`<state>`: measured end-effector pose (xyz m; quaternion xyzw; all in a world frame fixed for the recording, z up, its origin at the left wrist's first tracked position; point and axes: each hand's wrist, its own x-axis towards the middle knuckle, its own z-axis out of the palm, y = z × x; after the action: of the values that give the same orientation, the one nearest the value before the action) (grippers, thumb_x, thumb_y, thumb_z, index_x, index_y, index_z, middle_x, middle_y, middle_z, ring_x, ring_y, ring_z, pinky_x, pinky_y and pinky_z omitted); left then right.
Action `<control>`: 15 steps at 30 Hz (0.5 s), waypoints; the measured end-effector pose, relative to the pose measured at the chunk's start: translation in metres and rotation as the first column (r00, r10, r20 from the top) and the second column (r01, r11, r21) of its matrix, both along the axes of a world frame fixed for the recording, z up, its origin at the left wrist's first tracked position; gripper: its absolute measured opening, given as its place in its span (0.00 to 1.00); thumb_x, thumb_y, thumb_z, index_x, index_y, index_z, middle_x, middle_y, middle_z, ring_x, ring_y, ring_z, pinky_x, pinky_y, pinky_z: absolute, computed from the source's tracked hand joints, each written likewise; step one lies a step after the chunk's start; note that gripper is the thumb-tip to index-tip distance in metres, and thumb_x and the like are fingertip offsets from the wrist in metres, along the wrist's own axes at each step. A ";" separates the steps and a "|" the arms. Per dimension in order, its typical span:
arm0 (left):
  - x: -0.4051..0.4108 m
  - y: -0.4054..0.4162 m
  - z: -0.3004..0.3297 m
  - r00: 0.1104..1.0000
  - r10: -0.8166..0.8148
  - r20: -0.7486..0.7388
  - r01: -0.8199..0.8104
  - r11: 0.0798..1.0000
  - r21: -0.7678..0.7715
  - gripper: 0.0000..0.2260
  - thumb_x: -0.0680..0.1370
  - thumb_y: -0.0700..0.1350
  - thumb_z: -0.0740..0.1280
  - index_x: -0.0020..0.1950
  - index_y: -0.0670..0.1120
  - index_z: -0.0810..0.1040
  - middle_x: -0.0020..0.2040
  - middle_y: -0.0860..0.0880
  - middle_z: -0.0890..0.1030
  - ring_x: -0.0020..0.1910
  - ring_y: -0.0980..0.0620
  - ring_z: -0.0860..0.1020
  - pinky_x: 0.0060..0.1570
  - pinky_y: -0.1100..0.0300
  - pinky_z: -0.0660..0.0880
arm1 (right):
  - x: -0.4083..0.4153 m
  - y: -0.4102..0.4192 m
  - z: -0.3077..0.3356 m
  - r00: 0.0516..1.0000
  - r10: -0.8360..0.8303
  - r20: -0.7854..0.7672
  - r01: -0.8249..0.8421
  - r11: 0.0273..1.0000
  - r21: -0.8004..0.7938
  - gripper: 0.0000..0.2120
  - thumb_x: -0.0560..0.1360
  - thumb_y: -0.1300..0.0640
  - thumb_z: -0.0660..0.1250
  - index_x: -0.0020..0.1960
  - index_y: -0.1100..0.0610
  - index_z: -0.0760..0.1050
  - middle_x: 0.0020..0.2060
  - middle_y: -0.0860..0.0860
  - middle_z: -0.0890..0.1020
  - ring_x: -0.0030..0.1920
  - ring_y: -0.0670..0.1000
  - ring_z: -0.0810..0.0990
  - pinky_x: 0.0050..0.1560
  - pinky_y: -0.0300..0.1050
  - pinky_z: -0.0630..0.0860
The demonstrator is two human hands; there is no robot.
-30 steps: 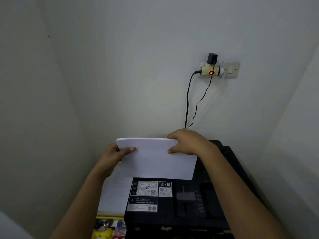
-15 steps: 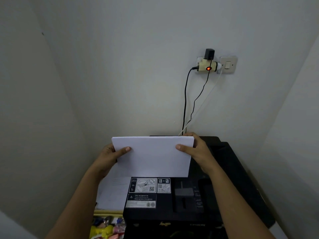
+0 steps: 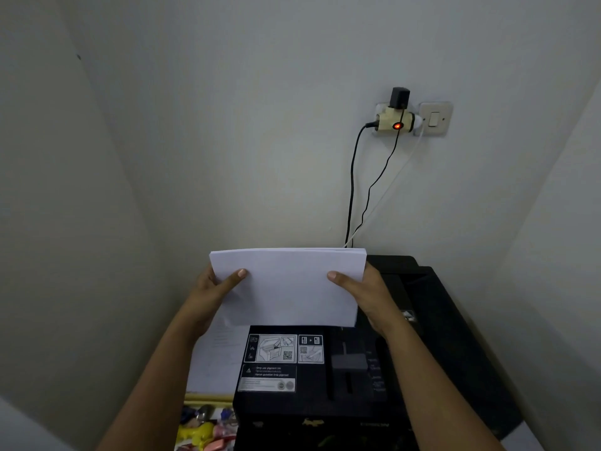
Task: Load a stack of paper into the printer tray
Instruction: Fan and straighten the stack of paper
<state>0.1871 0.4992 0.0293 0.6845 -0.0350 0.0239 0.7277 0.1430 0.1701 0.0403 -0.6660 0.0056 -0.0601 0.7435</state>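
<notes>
A white stack of paper (image 3: 289,286) is held upright over the back of a black printer (image 3: 432,323). My left hand (image 3: 213,294) grips the stack's left edge with the thumb across the front. My right hand (image 3: 366,289) grips the right edge the same way. The stack's lower edge hangs just above the printer's labelled top panel (image 3: 279,362). The rear tray opening is hidden behind the paper.
The printer stands in a narrow corner between pale walls. A wall socket with adapter (image 3: 395,120) and cables (image 3: 353,190) hangs above it. A printed sheet (image 3: 219,359) and colourful small items (image 3: 203,428) lie left of the printer.
My right hand has shifted from the stack's top edge to its right edge. The stack now stands squarer and slightly further right over the printer.
</notes>
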 end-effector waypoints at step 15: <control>0.004 0.002 0.009 0.998 -0.034 0.045 0.032 0.999 0.032 0.19 0.75 0.48 0.80 0.65 0.50 0.82 0.61 0.46 0.87 0.62 0.40 0.84 0.63 0.43 0.80 | 0.000 -0.027 0.018 0.999 0.010 0.049 -0.004 0.991 -0.133 0.20 0.72 0.45 0.80 0.58 0.55 0.84 0.51 0.49 0.90 0.52 0.53 0.87 0.53 0.47 0.83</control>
<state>0.1913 0.5008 0.0386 0.6945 -0.0633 0.0269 0.7162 0.1427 0.1434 0.0585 -0.7124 -0.0191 -0.0743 0.6976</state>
